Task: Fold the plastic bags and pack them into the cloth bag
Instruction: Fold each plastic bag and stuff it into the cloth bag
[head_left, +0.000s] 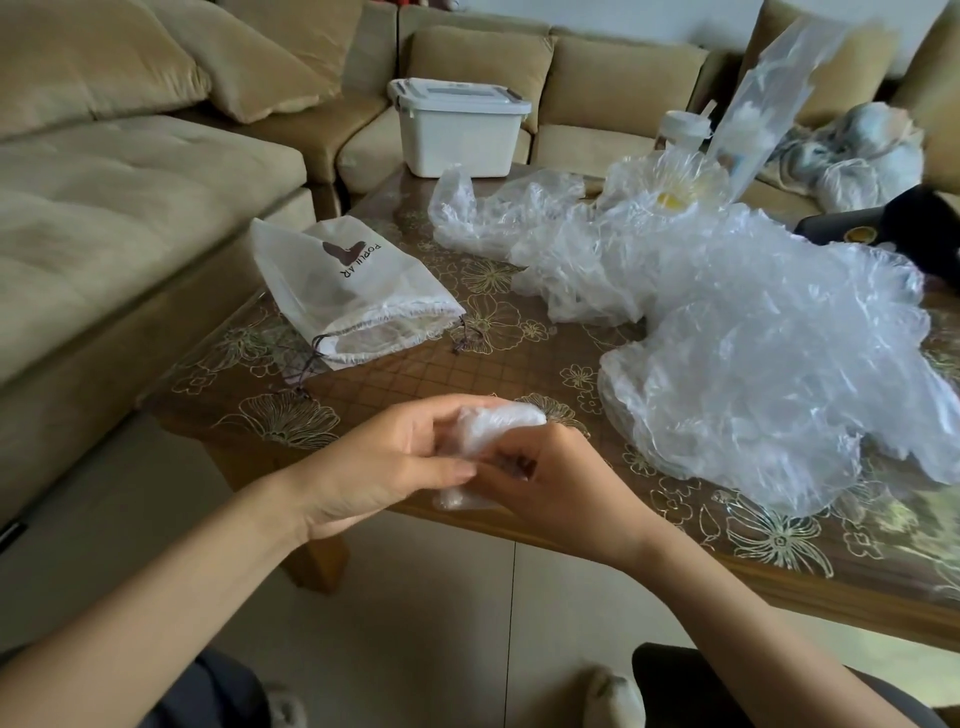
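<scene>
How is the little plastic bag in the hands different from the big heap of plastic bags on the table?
The folded plastic bag is a small, tight bundle; the heap of plastic bags is big, loose and crumpled. The folded plastic bag is held between the left hand and right hand; the heap lies spread on the table, untouched. Both are clear, shiny plastic.
</scene>
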